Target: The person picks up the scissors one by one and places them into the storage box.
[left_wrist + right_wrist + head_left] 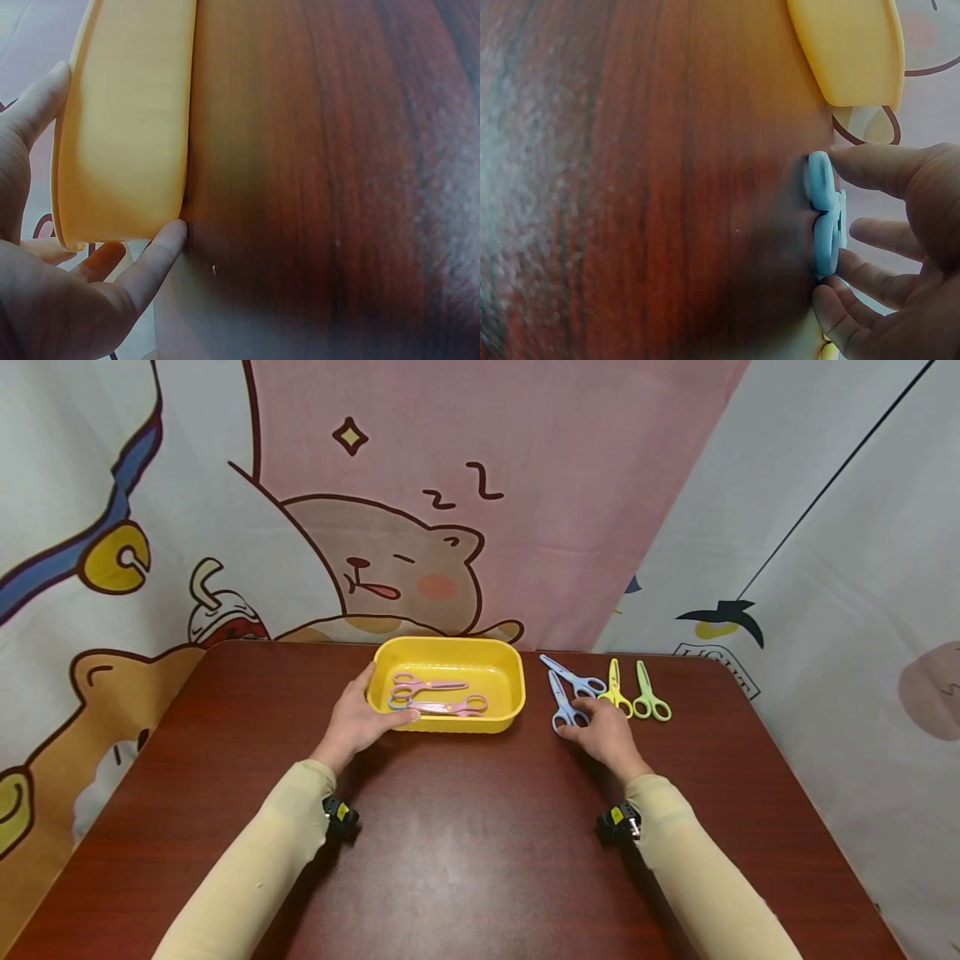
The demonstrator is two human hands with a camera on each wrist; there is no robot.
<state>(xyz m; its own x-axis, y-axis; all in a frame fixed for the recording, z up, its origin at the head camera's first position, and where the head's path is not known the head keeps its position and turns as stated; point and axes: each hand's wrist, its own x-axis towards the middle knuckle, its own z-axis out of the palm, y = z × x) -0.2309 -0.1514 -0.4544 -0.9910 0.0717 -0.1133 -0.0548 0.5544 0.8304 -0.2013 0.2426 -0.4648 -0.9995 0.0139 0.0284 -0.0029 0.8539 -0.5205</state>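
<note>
The front blue scissors (561, 693) are at the worktop (480, 843), to the right of the yellow tray (517, 693), with the blade end toward the back edge; whether they lie fully flat cannot be told. Grip, right hand (602, 731): part-closed, thumb at one handle loop (823, 180) and fingertips at the other, apparently pinching the pair across both loops. Handling: probably light, with stiff, smooth plastic loops that may slip under a loose pinch; breakage is unlikely. Preferred hold point: the handles, clear of the blades. Adjacent items: the rear blue scissors (572, 677), just beyond; the yellow scissors (614, 677) and green scissors (644, 681), side by side to the right. Grip, left hand (360, 718): spread around the tray's left end, thumb at the near rim, fingers against the end wall, holding it. The tray contains pink scissors (431, 686) and further scissors (438, 707) nearer its front wall. A printed backdrop (600, 443) hangs behind the worktop
</note>
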